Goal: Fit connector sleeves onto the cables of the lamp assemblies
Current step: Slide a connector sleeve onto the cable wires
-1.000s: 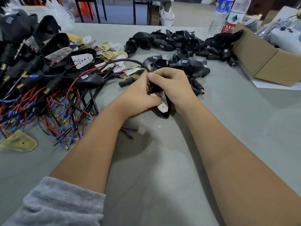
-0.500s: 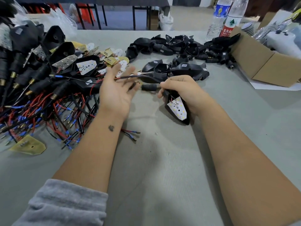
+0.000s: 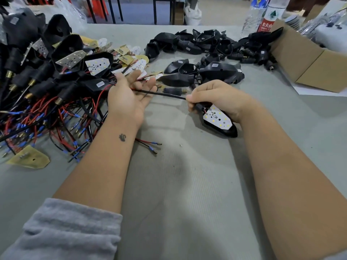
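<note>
- Far left on the grey felt-covered bench (image 3: 178, 184): heap of black lamp housings with red and black leads tipped in blue crimps (image 3: 37, 102); a loose yellow circuit board (image 3: 30, 158) lies at its near edge.
- Left hand (image 3: 129, 99): palm up, fingers relaxed and straight, grip released; the black sheathed cable (image 3: 165, 94) lies across the palm, red wire showing at its free end.
- Small black connector sleeve with brass threaded tip (image 3: 173, 91): on the bench just behind the cable, between the hands, not yet fitted.
- Right hand (image 3: 216, 99): grip clenched on the cable where it enters the black lamp assembly with white LED board (image 3: 218, 119), which rests on the bench under the hand.
- Step in hand, as judged: cable drawn straight, ready for sleeving. Next move calls for picking up the sleeve and threading it over the free end.
- Far right: open cardboard box (image 3: 308, 61); red-labelled water bottle (image 3: 267, 17), Chinese characters, too small to read. Housing stickers illegible.
</note>
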`<move>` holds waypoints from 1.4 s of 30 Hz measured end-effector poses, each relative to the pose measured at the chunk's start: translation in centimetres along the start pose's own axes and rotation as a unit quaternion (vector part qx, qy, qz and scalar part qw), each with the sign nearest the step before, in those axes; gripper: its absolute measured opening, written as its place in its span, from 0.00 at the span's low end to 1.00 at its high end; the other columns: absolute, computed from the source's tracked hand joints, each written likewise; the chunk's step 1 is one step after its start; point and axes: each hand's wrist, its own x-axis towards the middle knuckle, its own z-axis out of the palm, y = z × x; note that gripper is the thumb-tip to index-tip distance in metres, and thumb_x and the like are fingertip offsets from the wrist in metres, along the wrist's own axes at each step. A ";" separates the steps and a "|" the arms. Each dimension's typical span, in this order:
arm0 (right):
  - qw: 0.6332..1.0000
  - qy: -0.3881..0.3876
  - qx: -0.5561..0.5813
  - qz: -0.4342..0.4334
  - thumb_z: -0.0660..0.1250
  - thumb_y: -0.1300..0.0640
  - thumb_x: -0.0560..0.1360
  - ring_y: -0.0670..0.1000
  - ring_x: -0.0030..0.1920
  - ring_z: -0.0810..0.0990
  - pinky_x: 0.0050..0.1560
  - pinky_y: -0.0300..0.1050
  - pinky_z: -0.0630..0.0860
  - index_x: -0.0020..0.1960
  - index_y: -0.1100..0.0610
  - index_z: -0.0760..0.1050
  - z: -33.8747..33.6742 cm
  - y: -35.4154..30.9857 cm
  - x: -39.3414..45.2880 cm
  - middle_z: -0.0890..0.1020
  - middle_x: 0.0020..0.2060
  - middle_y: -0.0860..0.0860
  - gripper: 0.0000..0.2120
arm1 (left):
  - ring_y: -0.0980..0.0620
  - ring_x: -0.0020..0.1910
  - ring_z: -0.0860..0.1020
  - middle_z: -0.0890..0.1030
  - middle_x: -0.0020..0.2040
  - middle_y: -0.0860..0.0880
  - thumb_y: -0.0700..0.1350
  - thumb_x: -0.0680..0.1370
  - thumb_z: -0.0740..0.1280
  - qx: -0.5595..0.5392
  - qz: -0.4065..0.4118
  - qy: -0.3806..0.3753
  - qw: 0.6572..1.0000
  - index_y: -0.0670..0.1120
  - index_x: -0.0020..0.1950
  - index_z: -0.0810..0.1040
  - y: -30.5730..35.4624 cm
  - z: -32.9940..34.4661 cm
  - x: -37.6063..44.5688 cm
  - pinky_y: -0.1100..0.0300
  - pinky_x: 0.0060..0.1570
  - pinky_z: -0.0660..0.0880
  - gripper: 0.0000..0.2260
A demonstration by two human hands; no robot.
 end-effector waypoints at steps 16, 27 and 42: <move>0.996 0.020 0.080 0.015 0.62 0.53 0.81 0.50 0.38 0.77 0.36 0.39 0.72 0.61 0.60 0.77 2.5 -1.3 0.9 0.80 0.43 0.54 0.14 | 0.58 0.26 0.65 0.70 0.31 0.54 0.44 0.83 0.53 0.446 0.125 -0.114 0.879 0.49 0.39 0.72 -2.0 1.1 -0.8 0.63 0.26 0.61 0.15; 0.951 0.177 0.254 0.009 0.63 0.60 0.80 0.47 0.26 0.69 0.25 0.35 0.66 0.53 0.59 0.77 4.9 -1.7 2.1 0.73 0.29 0.51 0.05 | 0.65 0.27 0.72 0.77 0.30 0.56 0.40 0.82 0.59 0.476 0.156 -0.128 0.856 0.49 0.39 0.79 -2.3 1.2 -0.5 0.71 0.30 0.67 0.14; 0.942 0.222 0.251 -0.012 0.60 0.69 0.80 0.49 0.31 0.74 0.32 0.38 0.75 0.44 0.62 0.76 5.0 -1.0 2.2 0.79 0.33 0.55 0.09 | 0.67 0.36 0.79 0.80 0.40 0.56 0.34 0.81 0.61 0.453 0.170 -0.089 0.871 0.44 0.75 0.63 -2.2 0.8 -0.5 0.76 0.37 0.71 0.23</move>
